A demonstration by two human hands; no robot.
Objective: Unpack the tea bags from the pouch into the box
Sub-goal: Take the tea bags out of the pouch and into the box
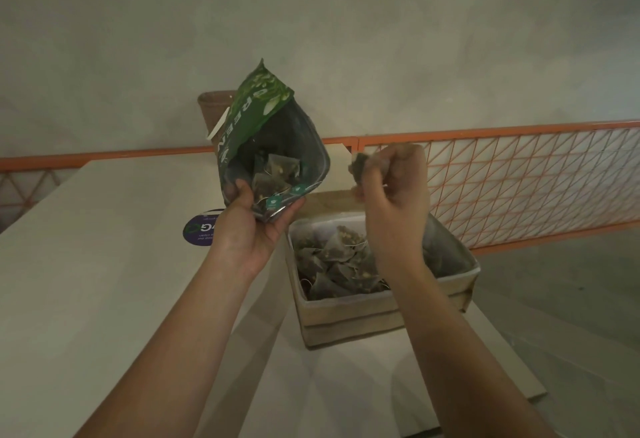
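My left hand [252, 226] grips the lower edge of a green tea pouch [263, 119], held up with its open mouth facing me. Pyramid tea bags [275, 174] show inside it. To its right, my right hand [391, 195] is raised above the box and pinches one tea bag [358, 167] between curled fingers. Below sits an open cardboard box [346, 316] with a white lining. Several pyramid tea bags [339, 257] lie piled in its left half. My right wrist hides part of the box's inside.
The box stands on a pale table [86, 281] near its right edge. A round purple sticker [199, 231] lies on the table by my left wrist. An orange wire-mesh railing [519, 178] runs behind, and a brown pot [214, 108] stands behind the pouch.
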